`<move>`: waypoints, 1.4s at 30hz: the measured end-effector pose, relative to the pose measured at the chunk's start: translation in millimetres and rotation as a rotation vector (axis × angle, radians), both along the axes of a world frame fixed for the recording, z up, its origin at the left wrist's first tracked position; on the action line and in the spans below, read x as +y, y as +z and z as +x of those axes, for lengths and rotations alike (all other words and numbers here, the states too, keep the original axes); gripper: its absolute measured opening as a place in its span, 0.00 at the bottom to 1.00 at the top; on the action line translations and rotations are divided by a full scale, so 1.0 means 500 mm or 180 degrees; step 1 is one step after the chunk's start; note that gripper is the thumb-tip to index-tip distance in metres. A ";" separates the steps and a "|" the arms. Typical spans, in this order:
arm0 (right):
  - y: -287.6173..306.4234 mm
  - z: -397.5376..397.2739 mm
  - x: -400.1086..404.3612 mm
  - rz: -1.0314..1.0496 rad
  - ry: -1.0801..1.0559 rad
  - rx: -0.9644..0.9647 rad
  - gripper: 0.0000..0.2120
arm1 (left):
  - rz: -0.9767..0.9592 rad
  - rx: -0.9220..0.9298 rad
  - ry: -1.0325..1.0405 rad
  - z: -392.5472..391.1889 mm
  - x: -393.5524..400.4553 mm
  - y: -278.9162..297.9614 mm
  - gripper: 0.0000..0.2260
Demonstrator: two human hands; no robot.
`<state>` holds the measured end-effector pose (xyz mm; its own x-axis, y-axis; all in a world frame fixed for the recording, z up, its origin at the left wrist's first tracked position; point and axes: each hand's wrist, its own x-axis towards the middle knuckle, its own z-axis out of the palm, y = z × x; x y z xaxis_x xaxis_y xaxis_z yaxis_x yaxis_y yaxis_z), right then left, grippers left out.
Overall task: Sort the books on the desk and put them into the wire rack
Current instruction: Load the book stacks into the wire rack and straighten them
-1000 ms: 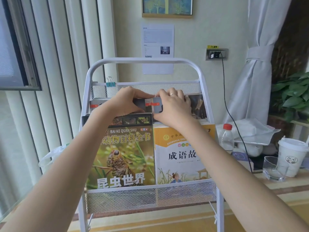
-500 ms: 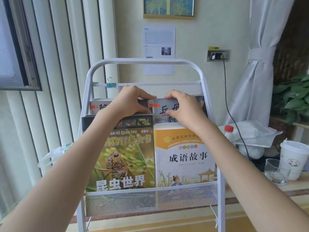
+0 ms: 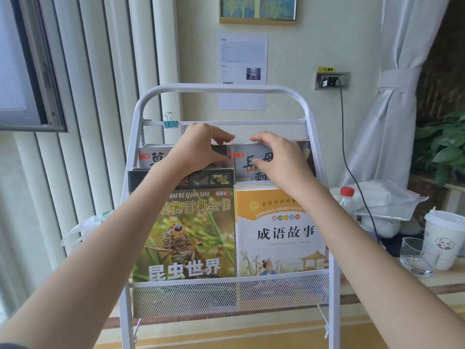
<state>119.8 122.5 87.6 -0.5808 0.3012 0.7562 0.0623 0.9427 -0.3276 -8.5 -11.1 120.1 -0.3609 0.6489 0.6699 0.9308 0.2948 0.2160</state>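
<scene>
Both hands have lifted slightly off the upper books since half a second ago, and a gap now shows between them. Left hand (image 3: 198,149) hovers over the left grey-covered book (image 3: 151,157) in the top tier of the white wire rack (image 3: 219,89), fingers loosely curved, thumb and forefinger near each other but clamped on nothing that I can see. Right hand (image 3: 279,159) rests with relaxed, spread fingers on the glossy right grey book (image 3: 245,163); its grip is apart. Both grey books stand upright behind the fine mesh panel. In the lower tier, the glossy green insect book (image 3: 188,238) and the matte orange-and-white story book (image 3: 279,238) stand side by side, touching, behind a mesh front. A blue binder clip (image 3: 170,121) bites the upper rail. On the surface to the right stand a clear plastic bottle (image 3: 348,201), a glass tumbler (image 3: 415,255) and a lidded paper cup (image 3: 442,238).
</scene>
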 end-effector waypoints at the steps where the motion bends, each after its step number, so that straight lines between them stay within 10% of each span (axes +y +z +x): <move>1: 0.000 0.000 0.000 0.0024 -0.0006 0.0017 0.20 | 0.0038 -0.0024 0.0025 -0.001 0.001 0.000 0.22; 14: 0.014 -0.026 -0.018 0.0542 -0.0177 -0.0530 0.19 | -0.0015 0.0521 0.0086 0.015 0.034 -0.003 0.09; 24: 0.006 -0.019 0.000 0.0437 -0.0243 -0.0368 0.18 | 0.0202 -0.0172 -0.0004 -0.001 -0.003 0.003 0.12; 30: 0.025 0.038 0.034 -0.0528 -0.0710 0.1605 0.19 | 0.0149 -0.0089 -0.0076 0.000 -0.014 0.000 0.11; 35: 0.020 0.075 0.074 -0.2748 -0.0538 0.0241 0.30 | 0.0090 -0.0110 -0.0051 -0.003 -0.012 -0.001 0.13; 42: 0.006 0.081 0.087 -0.2506 -0.0429 0.0217 0.14 | -0.0040 0.0018 0.0121 0.004 -0.005 0.001 0.15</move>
<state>160.2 166.0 90.4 -0.4617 0.8253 0.3250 0.1150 0.4190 -0.9007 -6.6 -13.8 120.4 -0.3817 0.6431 0.6639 0.9201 0.3327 0.2067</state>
